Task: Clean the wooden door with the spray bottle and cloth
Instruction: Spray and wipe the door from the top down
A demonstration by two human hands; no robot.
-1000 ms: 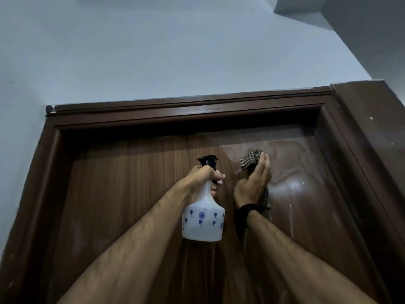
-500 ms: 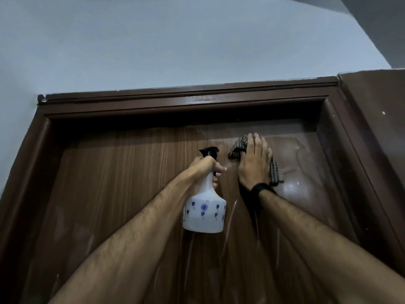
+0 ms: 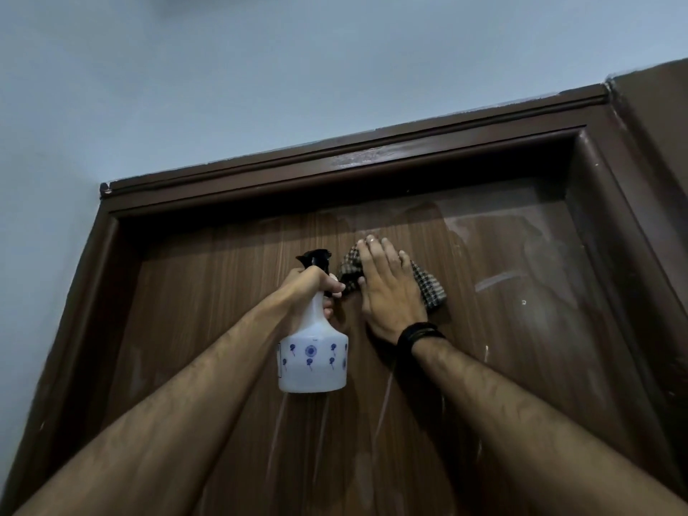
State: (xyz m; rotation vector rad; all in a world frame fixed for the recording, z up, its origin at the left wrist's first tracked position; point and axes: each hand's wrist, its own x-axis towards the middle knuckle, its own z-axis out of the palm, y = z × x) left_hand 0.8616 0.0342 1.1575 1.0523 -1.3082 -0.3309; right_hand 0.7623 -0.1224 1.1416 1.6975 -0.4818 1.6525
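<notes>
- One wooden door, one spray bottle, one checked cloth, two hands showing.
- Left hand is wrapping closed around the bottle's neck, just left of the cloth.
- Right hand is pressing flat, fingers together, pinning the cloth high on the door.
- Door frame is running near above the cloth; bare wood is lying open left and right.

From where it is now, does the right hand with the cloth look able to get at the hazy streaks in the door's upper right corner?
Probably yes. The right hand lies flat on the checked cloth against the door, and the streaks lie on bare wood to its right, nothing between. The frame only bounds the corner.
</notes>
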